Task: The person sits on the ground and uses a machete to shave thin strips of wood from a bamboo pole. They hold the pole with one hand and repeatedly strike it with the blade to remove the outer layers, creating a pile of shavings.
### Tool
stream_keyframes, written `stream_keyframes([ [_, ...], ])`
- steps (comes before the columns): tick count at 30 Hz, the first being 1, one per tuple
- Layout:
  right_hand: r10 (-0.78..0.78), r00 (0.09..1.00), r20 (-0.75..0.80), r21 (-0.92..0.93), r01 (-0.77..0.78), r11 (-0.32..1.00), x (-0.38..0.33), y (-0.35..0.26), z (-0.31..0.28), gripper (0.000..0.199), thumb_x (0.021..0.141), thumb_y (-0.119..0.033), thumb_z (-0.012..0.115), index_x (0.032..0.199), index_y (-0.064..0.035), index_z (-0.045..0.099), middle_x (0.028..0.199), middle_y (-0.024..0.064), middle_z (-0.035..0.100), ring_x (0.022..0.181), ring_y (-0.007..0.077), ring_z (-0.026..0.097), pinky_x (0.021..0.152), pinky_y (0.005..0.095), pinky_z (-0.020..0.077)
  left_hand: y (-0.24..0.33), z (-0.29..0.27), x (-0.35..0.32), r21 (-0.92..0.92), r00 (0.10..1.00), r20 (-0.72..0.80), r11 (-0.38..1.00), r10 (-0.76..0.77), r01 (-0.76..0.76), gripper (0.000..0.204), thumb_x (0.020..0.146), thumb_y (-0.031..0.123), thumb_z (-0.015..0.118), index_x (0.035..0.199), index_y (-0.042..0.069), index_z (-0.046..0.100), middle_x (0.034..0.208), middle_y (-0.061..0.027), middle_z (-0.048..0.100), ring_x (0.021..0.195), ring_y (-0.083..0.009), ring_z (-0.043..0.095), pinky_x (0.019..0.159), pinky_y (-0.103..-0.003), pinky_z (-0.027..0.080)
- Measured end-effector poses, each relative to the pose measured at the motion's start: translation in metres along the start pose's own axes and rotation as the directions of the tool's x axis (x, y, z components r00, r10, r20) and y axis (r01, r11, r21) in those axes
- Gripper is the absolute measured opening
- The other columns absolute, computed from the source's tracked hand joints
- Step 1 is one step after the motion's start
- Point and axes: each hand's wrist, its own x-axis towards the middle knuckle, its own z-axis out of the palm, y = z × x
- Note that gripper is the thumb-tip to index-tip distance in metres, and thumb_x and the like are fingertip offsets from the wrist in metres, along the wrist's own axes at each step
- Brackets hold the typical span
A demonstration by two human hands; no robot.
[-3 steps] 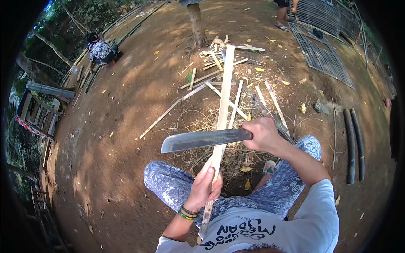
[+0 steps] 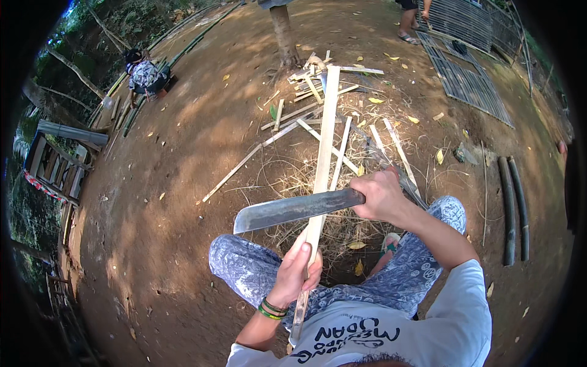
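My left hand point(image 2: 298, 272) grips a long pale bamboo slat point(image 2: 324, 140) near its lower end; the slat runs away from me over the ground. My right hand point(image 2: 382, 194) holds the handle of a broad dark machete point(image 2: 293, 209), whose blade lies crosswise over the slat just above my left hand. I sit with patterned trousers, knees apart. Bands circle my left wrist.
Split bamboo strips and shavings point(image 2: 306, 116) litter the dirt ahead. A tree trunk point(image 2: 282, 30) stands beyond. Two dark poles point(image 2: 513, 208) lie at right, woven bamboo panels point(image 2: 471, 73) at far right. A person point(image 2: 145, 76) crouches at far left; another's feet point(image 2: 408, 30) at top.
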Motion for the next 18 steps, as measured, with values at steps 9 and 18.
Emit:
stream_keyframes([
  [9,0.003,1.0,-0.002,-0.13,-0.004,0.992,0.014,0.02,-0.016,0.015,0.06,-0.016,0.068,0.072,-0.0075,0.063,0.063,0.0114,0.063,0.059,0.0327,0.064,0.058,0.0461,0.0469,0.003,-0.005,-0.013,-0.028,1.0,0.004,1.0,0.016,-0.015,0.055,0.11,0.035,0.038,0.159,0.016,0.02,0.069,-0.0007,0.041,0.039,-0.0068,0.034,0.036,-0.022,0.031],
  [18,0.38,0.877,-0.294,-0.013,-0.401,0.916,0.035,0.105,-0.063,0.022,0.08,-0.017,0.068,0.073,0.003,0.062,0.053,0.0158,0.047,0.047,0.0302,0.05,0.055,0.0445,0.0406,-0.03,-0.025,-0.072,0.089,0.99,0.13,0.995,-0.045,0.033,0.055,0.11,0.035,0.036,0.158,0.01,0.022,0.071,-0.0035,0.044,0.042,-0.0075,0.036,0.038,-0.022,0.033],
])
